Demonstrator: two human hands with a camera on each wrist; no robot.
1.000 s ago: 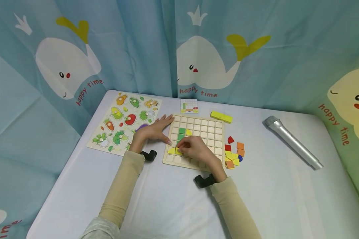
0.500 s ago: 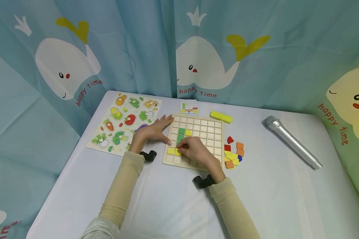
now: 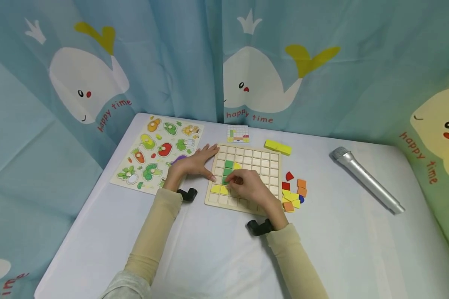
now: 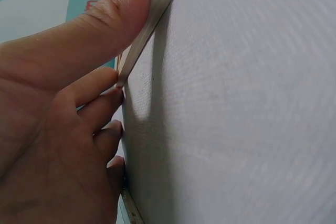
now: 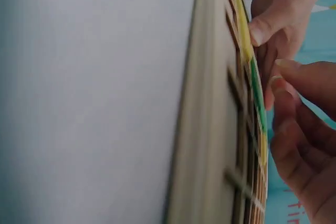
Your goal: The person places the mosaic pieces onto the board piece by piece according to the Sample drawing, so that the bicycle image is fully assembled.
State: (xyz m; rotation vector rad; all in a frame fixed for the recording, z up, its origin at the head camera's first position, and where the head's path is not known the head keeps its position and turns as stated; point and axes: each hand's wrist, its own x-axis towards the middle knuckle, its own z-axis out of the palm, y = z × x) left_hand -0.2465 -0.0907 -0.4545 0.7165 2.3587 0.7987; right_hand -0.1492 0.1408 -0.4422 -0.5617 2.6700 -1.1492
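Note:
A wooden grid board (image 3: 269, 164) lies on the white table with tiles in several of its cells. Its green square tiles (image 3: 228, 165) form a column, with a yellow rounded tile (image 3: 237, 166) beside the top one. Two yellow tiles (image 3: 215, 189) sit side by side lower left. My left hand (image 3: 196, 162) rests along the board's left edge, thumb and fingers spread. In the left wrist view the thumb touches the board's edge (image 4: 142, 43). My right hand (image 3: 248, 187) hovers over the board near the yellow and green tiles. In the right wrist view, its fingertips (image 5: 276, 82) hold nothing visible.
Right of the board lie loose red, orange, yellow and blue tiles (image 3: 292, 197). Behind it are a small pattern card (image 3: 238, 133) and a yellow block (image 3: 278, 147). A vegetable puzzle board (image 3: 157, 153) lies left; a silver microphone (image 3: 366, 178) lies far right.
My right hand has lifted slightly off the second yellow tile in the lower row and shifted a little up, uncovering more of that tile and a green one. The left hand stays put.

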